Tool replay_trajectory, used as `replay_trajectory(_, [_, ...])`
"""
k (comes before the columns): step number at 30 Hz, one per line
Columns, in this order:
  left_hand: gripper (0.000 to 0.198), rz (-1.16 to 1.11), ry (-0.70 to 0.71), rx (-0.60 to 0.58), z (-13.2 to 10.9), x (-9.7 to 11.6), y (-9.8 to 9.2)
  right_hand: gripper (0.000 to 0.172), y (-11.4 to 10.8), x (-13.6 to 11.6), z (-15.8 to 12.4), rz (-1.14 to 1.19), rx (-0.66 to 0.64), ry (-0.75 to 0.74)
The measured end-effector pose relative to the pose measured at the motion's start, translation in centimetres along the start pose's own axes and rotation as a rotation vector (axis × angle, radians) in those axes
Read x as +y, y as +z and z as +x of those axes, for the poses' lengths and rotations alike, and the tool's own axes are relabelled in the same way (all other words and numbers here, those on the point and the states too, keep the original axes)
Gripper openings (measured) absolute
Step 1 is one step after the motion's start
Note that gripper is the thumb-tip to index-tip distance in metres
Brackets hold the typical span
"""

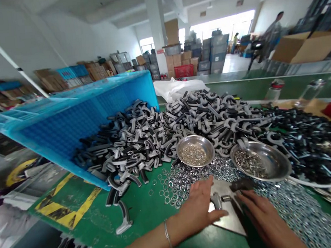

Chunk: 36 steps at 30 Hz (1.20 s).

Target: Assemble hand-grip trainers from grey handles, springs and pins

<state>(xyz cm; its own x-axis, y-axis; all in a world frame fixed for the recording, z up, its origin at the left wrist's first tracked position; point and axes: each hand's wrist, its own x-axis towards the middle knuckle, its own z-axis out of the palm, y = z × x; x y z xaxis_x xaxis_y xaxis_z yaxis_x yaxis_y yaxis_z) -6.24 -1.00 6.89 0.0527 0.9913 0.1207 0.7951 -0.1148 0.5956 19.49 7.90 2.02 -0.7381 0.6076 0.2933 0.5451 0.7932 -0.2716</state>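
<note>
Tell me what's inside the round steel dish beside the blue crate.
The round steel dish holds a heap of small silvery metal pieces, too small to identify. The heap covers the dish's bottom, so that surface cannot be seen.

2 hands (196, 211), 2 steel bowls (195, 136), 1 blue plastic crate (50, 128).

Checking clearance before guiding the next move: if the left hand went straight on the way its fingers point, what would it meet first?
The left hand would first meet the angular steel plate, as its fingertips lie at the plate's edge, beside a small metal fitting. Depth is unclear, so they may already touch.
</note>
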Motion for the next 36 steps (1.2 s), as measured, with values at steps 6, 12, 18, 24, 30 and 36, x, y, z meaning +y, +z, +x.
replay_trajectory(6, [0.035, 0.395, -0.239, 0.268, 6.3, -8.8, -11.7, 0.029, 0.7, -1.7, 6.3, 0.047, -0.139, -0.135])
replay_trajectory(12, [0.006, 0.415, -0.313, 0.211, 14.2, -14.8, -14.0, 0.018, -0.3, -1.6, 6.3, 0.340, -0.201, 0.097])
replay_trajectory(18, [0.023, 0.310, -0.391, 0.296, 16.9, -14.8, -13.5, 0.026, -0.5, -4.5, 5.6, 0.770, -0.156, 0.427])
replay_trajectory(24, [0.038, -0.452, -0.241, 0.449, 6.7, -8.4, -12.3, 0.036, -0.2, -6.9, 4.9, 1.417, -0.010, 0.664])
replay_trajectory(30, [0.038, -1.068, -0.445, 0.076, -4.1, 1.2, -3.0, 0.040, -2.4, -9.0, 3.2, 1.531, -0.340, 0.785])
replay_trajectory(36, [0.043, -1.068, -0.457, -0.021, -6.6, 5.2, 1.4, 0.038, -4.7, -10.9, 0.8, 0.645, -0.097, 0.440])
